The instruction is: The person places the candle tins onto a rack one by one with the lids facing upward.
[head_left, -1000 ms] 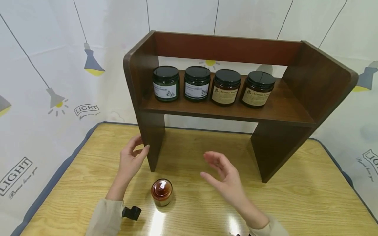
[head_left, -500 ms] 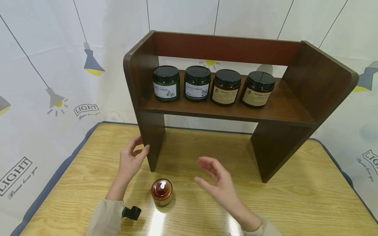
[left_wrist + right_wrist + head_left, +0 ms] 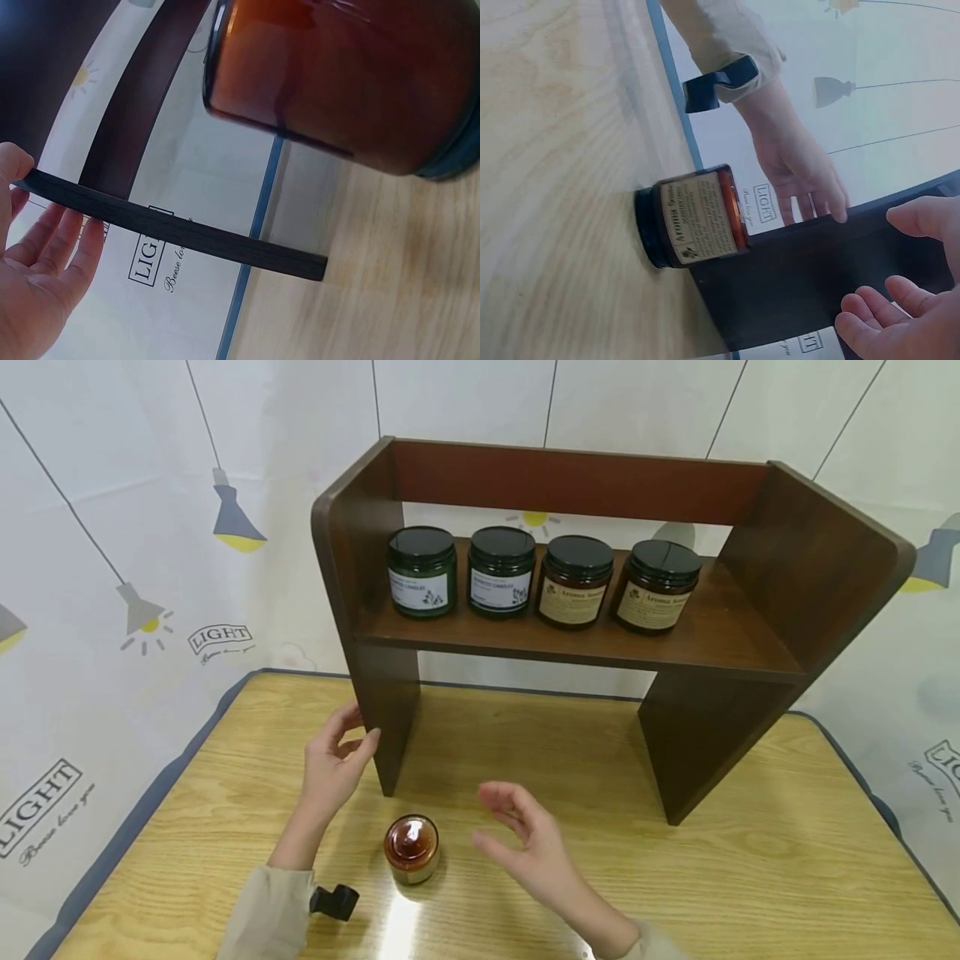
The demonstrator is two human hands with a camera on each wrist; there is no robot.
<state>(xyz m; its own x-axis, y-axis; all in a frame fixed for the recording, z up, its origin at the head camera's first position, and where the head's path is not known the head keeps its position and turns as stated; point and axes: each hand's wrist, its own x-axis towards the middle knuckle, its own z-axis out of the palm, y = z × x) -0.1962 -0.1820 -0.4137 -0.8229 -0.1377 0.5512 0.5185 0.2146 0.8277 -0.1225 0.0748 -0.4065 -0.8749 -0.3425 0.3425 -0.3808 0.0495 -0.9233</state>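
My left hand (image 3: pixel 333 768) pinches the front edge of the dark wooden shelf's left side panel (image 3: pixel 172 225), thumb on one face and fingers on the other. An amber candle jar (image 3: pixel 412 849) stands upside down on the table, just in front of that panel. Its black lid is underneath, and a cream label shows in the right wrist view. To the right of the jar hovers my right hand (image 3: pixel 528 839), thumb and fingers spread apart with nothing between them.
On the shelf board (image 3: pixel 735 627) stand two green jars with white labels, such as the left green jar (image 3: pixel 422 572), and two amber jars with cream labels, such as the right amber jar (image 3: pixel 657 587). A printed curtain (image 3: pixel 150 443) surrounds the wooden table (image 3: pixel 750 877).
My right hand has moved left and toward me, closer to the amber candle jar. The left hand, the shelf and the jars stay where they were.
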